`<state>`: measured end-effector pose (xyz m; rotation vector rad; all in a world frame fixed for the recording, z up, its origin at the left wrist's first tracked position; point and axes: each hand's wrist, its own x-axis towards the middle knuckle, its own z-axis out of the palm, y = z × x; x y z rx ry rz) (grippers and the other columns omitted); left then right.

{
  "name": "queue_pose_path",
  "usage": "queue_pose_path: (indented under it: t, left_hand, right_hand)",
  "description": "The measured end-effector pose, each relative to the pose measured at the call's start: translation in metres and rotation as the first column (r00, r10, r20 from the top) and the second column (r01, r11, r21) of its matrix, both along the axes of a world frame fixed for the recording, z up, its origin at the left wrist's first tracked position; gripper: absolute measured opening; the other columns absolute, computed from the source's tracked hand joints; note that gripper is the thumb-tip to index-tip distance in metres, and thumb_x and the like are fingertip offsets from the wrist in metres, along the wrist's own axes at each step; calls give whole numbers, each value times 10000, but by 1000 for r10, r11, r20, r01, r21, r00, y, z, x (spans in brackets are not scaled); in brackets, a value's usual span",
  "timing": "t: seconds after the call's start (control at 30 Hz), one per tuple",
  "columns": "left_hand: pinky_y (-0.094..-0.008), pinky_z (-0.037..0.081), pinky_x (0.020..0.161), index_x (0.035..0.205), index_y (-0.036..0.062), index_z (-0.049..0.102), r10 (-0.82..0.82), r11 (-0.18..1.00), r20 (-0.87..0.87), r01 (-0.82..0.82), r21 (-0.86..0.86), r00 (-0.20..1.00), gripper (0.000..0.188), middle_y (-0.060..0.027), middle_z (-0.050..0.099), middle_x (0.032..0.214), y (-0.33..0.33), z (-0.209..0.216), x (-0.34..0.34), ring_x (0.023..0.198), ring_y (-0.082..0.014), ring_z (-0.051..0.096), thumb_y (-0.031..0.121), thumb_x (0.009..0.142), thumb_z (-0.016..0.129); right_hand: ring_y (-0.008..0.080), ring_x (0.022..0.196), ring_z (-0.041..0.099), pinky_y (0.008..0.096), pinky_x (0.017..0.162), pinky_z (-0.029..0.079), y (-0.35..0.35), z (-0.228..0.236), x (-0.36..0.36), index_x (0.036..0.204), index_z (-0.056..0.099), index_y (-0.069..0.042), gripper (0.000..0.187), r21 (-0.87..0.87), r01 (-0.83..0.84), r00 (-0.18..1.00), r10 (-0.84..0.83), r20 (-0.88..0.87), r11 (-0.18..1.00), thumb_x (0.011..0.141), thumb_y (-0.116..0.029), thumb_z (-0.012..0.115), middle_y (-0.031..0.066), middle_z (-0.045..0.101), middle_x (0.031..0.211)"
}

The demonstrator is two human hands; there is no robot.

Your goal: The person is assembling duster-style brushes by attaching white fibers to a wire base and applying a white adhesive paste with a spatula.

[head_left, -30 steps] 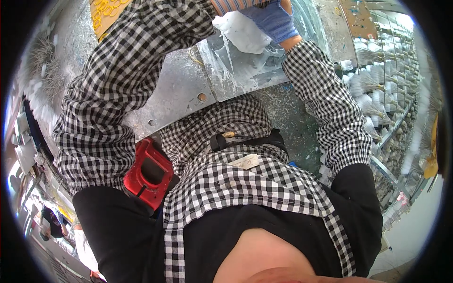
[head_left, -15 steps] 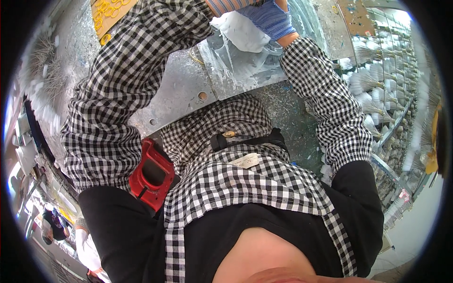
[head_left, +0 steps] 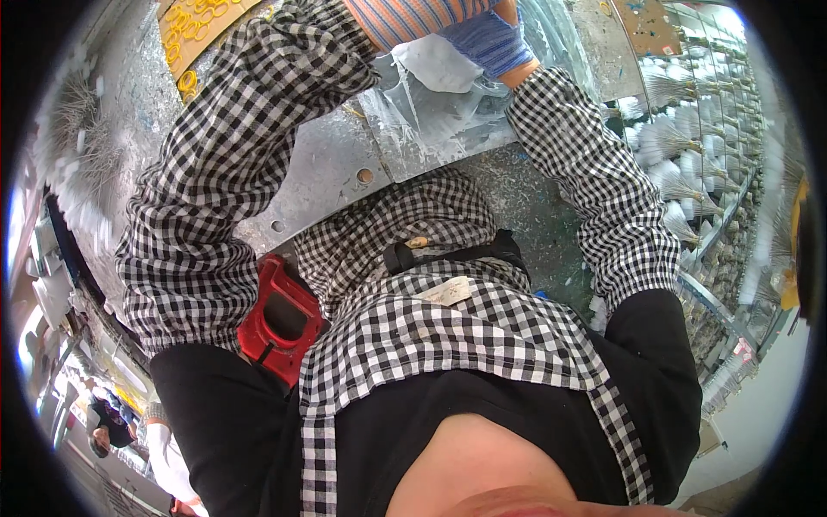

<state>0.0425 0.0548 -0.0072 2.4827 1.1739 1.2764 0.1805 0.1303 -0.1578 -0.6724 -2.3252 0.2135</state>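
Note:
At the upper edge my left hand (head_left: pixel 418 19), in an orange and grey striped glove, reaches across the front of my right hand. My right hand (head_left: pixel 493 41) wears a blue knitted glove that leaves some skin bare. The fingers of both run out of the picture or are covered, so what they hold does not show. Just below them lies a thick white mass of paste (head_left: pixel 437 64), which my right hand overlaps in the view. It rests on a metal plate (head_left: pixel 448 142) smeared with white streaks.
Yellow rings (head_left: pixel 205 17) lie on cardboard at the upper left. Wire bundles with white tufted ends (head_left: pixel 676 142) fill a rack on the right; similar tufts (head_left: pixel 82 155) stand at the left. A red plastic object (head_left: pixel 284 319) is beside my lap. Other people (head_left: pixel 108 422) are at lower left.
My left hand has come lower and a little left, showing more of its striped glove and covering more of the white paste. My right hand stays nearly in place.

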Motion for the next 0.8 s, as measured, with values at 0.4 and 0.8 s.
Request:
queue_pose_path:
  t: [0.4, 0.8]
  left_hand:
    - [-380, 559, 759, 1139, 43, 667, -11, 986, 27, 6, 166, 1000, 291, -130, 638, 989, 7, 7, -7, 864, -306, 656, 34, 852, 626]
    - [-410, 540, 1013, 1469, 59, 398, -42, 953, 396, -83, 293, 917, 927, -160, 511, 1358, 5, -14, -13, 1218, -293, 580, 129, 703, 917]
  right_hand:
    - [200, 1224, 541, 333, 1008, 463, 7, 0, 0, 1382, 530, -131, 451, 353, 10, 920, -147, 364, 936, 1003, -369, 581, 90, 580, 1296]
    - [270, 1119, 633, 412, 928, 517, 2, 9, -11, 1299, 576, -41, 606, 382, 123, 981, -170, 93, 916, 877, -446, 734, 149, 651, 1243]
